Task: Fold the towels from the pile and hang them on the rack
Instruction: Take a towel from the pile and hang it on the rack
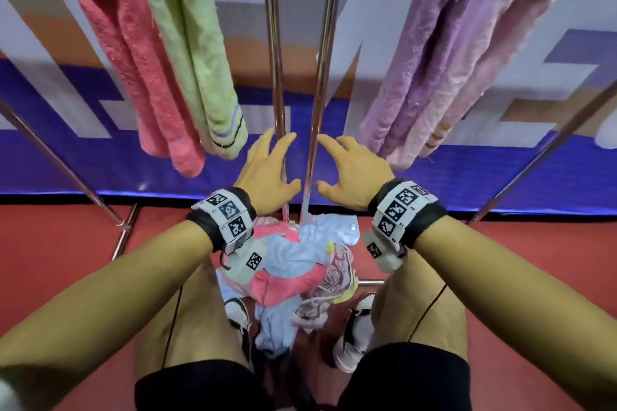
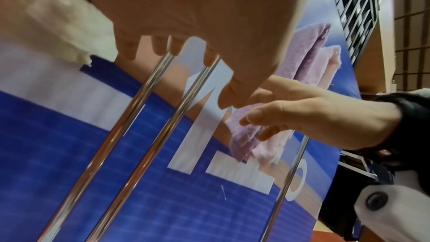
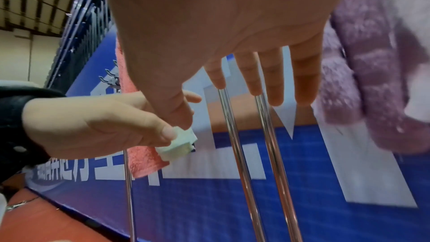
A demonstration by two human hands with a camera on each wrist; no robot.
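Observation:
Both my hands hover side by side over the pile, empty, with fingers spread. My left hand (image 1: 283, 160) (image 2: 177, 73) and right hand (image 1: 330, 163) (image 3: 218, 98) frame the two chrome middle rods of the rack (image 1: 275, 43) (image 3: 237, 154). On the rack's left, a pink towel (image 1: 133, 60) and a green towel (image 1: 197, 53) hang folded. A purple towel (image 1: 424, 60) and a pale pink towel (image 1: 494, 53) hang on its right. The pile of crumpled towels (image 1: 293, 264), pink, light blue and patterned, lies on the floor between my legs. The green towel's end (image 3: 177, 146) shows beside my left thumb.
The floor (image 1: 60, 260) is red. A blue and white banner wall (image 1: 100, 160) stands just behind the rack. Slanted rack legs (image 1: 66, 170) (image 1: 547, 150) run down on both sides. My shoes (image 1: 354, 337) stand beside the pile.

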